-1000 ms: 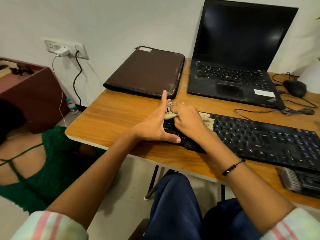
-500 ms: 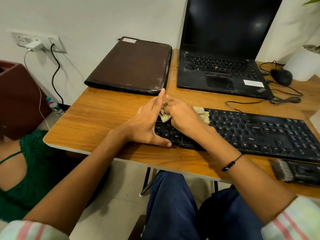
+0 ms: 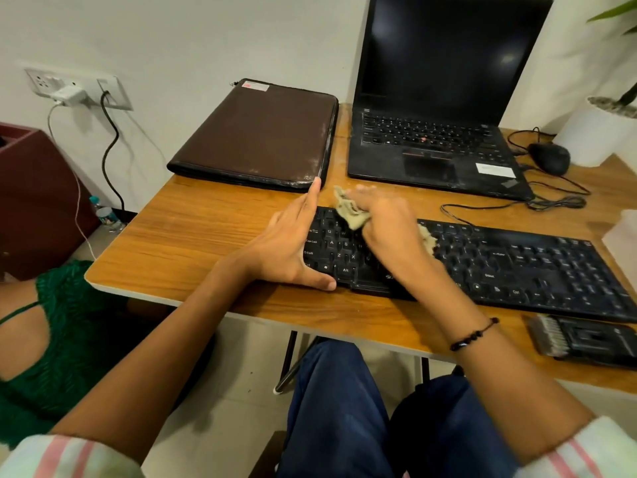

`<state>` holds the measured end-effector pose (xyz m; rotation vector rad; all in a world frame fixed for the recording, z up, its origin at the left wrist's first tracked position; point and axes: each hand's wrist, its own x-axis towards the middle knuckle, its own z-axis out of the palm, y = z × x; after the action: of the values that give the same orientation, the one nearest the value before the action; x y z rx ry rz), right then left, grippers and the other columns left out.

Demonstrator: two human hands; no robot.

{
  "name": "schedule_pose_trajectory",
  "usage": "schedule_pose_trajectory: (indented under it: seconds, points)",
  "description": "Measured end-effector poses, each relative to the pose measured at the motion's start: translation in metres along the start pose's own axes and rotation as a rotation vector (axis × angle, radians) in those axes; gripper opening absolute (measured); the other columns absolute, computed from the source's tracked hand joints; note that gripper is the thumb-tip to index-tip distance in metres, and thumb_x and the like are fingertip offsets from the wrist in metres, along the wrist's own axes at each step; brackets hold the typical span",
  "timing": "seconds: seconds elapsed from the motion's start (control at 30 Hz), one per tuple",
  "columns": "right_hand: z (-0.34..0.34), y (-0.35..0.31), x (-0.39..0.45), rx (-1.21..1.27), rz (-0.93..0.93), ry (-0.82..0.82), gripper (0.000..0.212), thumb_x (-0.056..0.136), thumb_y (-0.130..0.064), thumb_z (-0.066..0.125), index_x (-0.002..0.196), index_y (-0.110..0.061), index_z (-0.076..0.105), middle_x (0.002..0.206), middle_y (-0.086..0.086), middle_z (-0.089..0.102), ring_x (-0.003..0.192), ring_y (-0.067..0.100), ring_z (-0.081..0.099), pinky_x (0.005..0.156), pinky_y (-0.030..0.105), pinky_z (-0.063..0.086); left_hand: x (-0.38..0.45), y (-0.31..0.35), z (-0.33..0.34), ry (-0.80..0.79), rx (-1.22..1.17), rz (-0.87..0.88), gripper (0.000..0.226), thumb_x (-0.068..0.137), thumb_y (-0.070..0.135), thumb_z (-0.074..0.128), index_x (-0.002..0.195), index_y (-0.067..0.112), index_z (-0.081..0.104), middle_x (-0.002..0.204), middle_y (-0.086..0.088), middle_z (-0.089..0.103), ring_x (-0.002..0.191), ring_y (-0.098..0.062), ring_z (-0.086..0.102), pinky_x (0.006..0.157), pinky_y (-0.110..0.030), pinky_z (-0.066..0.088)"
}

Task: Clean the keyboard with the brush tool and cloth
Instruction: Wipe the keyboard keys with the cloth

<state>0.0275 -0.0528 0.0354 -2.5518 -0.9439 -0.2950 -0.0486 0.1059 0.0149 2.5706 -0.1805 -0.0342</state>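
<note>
Head view, nearest first: the brush tool (image 3: pixel 582 340) lies unused on the bench (image 3: pixel 193 236), close to its front edge and just in front of the keyboard's right part. Beyond it the black keyboard (image 3: pixel 517 267) runs across the bench, matt and dusty-looking, its legends readable at the left end. The left hand (image 3: pixel 293 250) is spread wide, thumb on the front edge and fingers along the left end, bracing it. The right hand (image 3: pixel 389 229) is closed on a bunched beige cloth (image 3: pixel 351 215), pressed over the upper left keys. To wipe well, I judge, keep that brace firm and draw the cloth along each row with light pressure. Farther back sits a laptop (image 3: pixel 434 139).
</note>
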Motion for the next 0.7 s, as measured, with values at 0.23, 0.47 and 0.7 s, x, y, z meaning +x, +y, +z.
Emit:
schedule_pose_trajectory:
  seconds: [0.23,0.47,0.7]
  points:
    - [0.005,-0.019,-0.012,-0.093,-0.284,-0.272,0.065,0.08,0.013,0.044,0.141,-0.009,0.042,0.148,0.006,0.04,0.144,0.024,0.021,0.117,0.038,0.013,0.0,-0.001,0.001,0.021,-0.027,-0.009,0.147,0.058,0.057,0.081,0.136,0.028,-0.04,0.159,-0.002,-0.008,0.145,-0.017,0.0,0.115,-0.037,0.001]
    - [-0.033,0.054,-0.039,-0.166,-0.067,-0.232,0.068,0.076,0.017,0.046,0.136,-0.014,0.049,0.144,0.001,0.046,0.142,0.019,0.028,0.114,0.037,0.029,-0.001,0.003,-0.001,0.016,-0.033,-0.054,0.146,0.056,0.057,0.082,0.143,0.026,-0.031,0.159,0.003,-0.003,0.142,-0.019,0.006,0.115,-0.041,0.006]
    - [-0.027,0.019,-0.034,-0.05,0.086,-0.048,0.056,0.085,0.013,0.042,0.135,-0.012,0.05,0.142,0.01,0.047,0.136,0.027,0.038,0.116,0.04,0.023,-0.001,0.003,0.001,0.019,-0.012,-0.053,0.147,0.055,0.061,0.081,0.141,0.028,-0.033,0.159,0.002,-0.005,0.143,-0.019,0.005,0.115,-0.041,0.006]
